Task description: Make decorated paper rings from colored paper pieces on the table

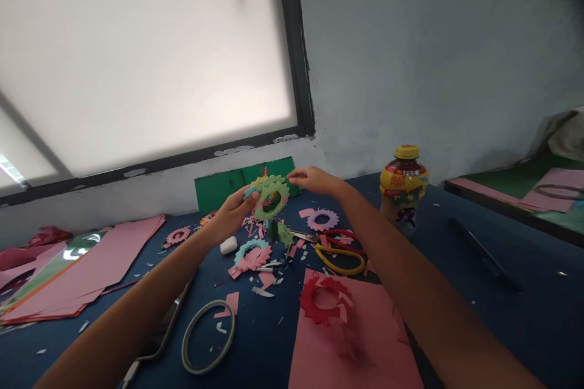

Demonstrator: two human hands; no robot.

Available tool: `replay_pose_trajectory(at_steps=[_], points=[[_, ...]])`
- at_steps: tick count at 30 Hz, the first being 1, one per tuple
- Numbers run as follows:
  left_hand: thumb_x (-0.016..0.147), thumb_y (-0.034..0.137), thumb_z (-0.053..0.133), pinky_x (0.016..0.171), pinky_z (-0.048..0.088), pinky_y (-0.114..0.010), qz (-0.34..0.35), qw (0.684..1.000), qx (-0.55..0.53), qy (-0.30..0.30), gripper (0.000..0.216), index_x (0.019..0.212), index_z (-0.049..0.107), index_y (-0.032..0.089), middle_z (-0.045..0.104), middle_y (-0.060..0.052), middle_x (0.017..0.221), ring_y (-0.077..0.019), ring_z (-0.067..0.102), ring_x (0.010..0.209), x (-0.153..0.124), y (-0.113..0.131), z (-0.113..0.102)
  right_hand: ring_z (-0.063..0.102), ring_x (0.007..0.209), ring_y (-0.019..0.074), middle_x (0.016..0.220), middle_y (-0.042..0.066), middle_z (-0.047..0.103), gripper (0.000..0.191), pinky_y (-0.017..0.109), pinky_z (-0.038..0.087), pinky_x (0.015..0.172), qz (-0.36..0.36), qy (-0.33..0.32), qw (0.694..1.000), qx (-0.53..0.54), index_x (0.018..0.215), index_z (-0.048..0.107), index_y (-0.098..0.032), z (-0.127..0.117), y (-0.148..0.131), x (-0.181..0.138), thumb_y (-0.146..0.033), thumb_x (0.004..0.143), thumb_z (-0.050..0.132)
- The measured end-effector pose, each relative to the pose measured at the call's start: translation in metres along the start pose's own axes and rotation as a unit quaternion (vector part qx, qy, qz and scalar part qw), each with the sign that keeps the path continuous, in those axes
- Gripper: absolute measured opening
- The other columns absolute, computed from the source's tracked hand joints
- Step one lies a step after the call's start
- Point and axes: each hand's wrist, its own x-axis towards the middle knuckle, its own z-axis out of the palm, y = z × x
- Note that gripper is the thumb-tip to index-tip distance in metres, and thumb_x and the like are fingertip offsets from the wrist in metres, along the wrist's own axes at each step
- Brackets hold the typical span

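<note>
My left hand (pixel 232 214) is closed on a pale green paper ring (pixel 263 206) with a jagged, leaf-like edge and a little yellow and blue along it. The ring is held upright above the table, and a small red piece (pixel 264 171) shows at its top. To its right, my right hand (pixel 314 180) has its fingertips drawn together close to the ring's edge; what they hold, if anything, is too small to make out. Below lie scissors (pixel 340 250) with red and yellow handles, a lilac paper ring (pixel 322 219) and a blue-and-pink paper ring (pixel 252 254).
A red paper ring (pixel 319 310) lies on a pink sheet (pixel 314 364). Nearby are a roll of tape (pixel 186 349), a phone (pixel 159 340), a white case (pixel 229 245) and pink paper sheets (pixel 104 261). A drink bottle (pixel 404 185) stands right; paper scraps litter the blue table (pixel 456 292).
</note>
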Motion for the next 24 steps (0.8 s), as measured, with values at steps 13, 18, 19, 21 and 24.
replay_pose_trajectory(at_steps=[13,18,19,21,24], points=[[0.084,0.048,0.046,0.079,0.043,-0.029,0.023,0.997,0.013,-0.075,0.042,0.106,0.053,0.014,0.060,-0.007,0.100,-0.0188,0.054,0.089,-0.003,0.001,0.005,0.055,0.073,0.0119,0.077,0.003,0.061,0.024,0.026,0.044,0.071,-0.168,-0.038,0.961,0.218,0.076,0.063,-0.015,-0.004,-0.051,-0.020,-0.038,0.079,0.056],[0.082,0.050,0.048,0.077,0.044,-0.028,0.017,0.998,0.008,-0.062,0.042,0.105,0.056,0.016,0.061,-0.006,0.097,-0.0198,0.055,0.089,-0.003,0.003,0.006,0.056,0.074,0.0114,0.076,0.002,0.060,0.022,0.026,0.046,0.075,-0.156,-0.031,0.960,0.230,0.073,0.058,-0.015,-0.003,-0.051,-0.020,-0.036,0.080,0.054],[0.081,0.050,0.049,0.077,0.044,-0.028,0.013,0.998,0.005,-0.058,0.042,0.105,0.056,0.016,0.061,-0.006,0.098,-0.0202,0.055,0.089,-0.003,0.004,0.006,0.057,0.073,0.0112,0.074,0.002,0.060,0.022,0.026,0.046,0.075,-0.153,-0.017,0.964,0.216,0.072,0.057,-0.015,-0.002,-0.051,-0.019,-0.034,0.082,0.052],[0.080,0.051,0.051,0.078,0.044,-0.028,0.009,0.999,0.002,-0.051,0.042,0.104,0.057,0.016,0.062,-0.006,0.099,-0.0209,0.055,0.090,-0.003,0.005,0.008,0.057,0.071,0.0107,0.072,0.002,0.060,0.023,0.025,0.047,0.072,-0.145,0.027,0.973,0.180,0.071,0.055,-0.015,0.000,-0.052,-0.016,-0.031,0.085,0.047],[0.079,0.051,0.053,0.080,0.043,-0.030,0.005,0.999,-0.007,-0.041,0.043,0.102,0.059,0.016,0.062,-0.007,0.099,-0.0216,0.056,0.091,-0.004,0.008,0.009,0.058,0.069,0.0111,0.073,0.003,0.061,0.023,0.025,0.048,0.070,-0.118,0.103,0.978,0.140,0.075,0.054,-0.016,0.000,-0.048,-0.009,-0.029,0.088,0.042]])
